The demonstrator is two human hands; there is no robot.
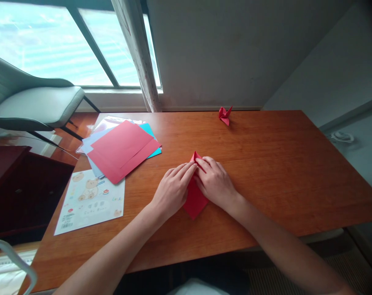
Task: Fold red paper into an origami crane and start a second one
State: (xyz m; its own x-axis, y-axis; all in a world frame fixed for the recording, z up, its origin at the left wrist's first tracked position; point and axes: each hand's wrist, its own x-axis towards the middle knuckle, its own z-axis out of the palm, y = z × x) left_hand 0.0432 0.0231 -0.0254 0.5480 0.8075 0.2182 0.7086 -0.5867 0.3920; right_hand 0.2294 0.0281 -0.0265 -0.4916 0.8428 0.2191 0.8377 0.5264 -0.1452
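Note:
A piece of red origami paper (195,201), folded into a narrow diamond, lies on the table in front of me. My left hand (175,184) covers its left side, the fingers together and their tips on the upper part of the paper. From the other side my right hand (215,180) presses on it, its fingers bent at a fold near the top point. The fingertips of both hands meet there, and a small raised flap shows just beyond them. My thumbs and the paper's middle are mostly hidden beneath the hands.
A red folded paper figure (225,114) stands near the table's far edge. At left lie a stack of red paper sheets (124,149), blue sheets (152,141) partly under it, and a white sheet printed with bears (92,200). A chair (38,102) stands beyond the wooden table (280,172).

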